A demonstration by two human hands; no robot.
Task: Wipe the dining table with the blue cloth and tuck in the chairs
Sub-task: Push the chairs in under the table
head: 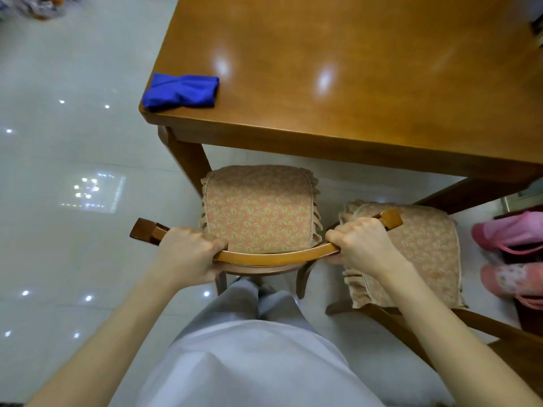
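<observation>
Chair rail [276, 257] in left hand [191, 249], right hand [363, 245]; blue cloth [180, 91] well beyond grip.

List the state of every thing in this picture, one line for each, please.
blue cloth: bunched, lying loose on the table's near left corner, held by nobody.
dining table: top glossy, cloth on its corner.
near chair: most of its seat outside the table, top rail gripped by both hands.
second chair: on the right, pulled out and turned askew.
left hand: grips the rail's left part.
right hand: grips the rail's right part.
</observation>
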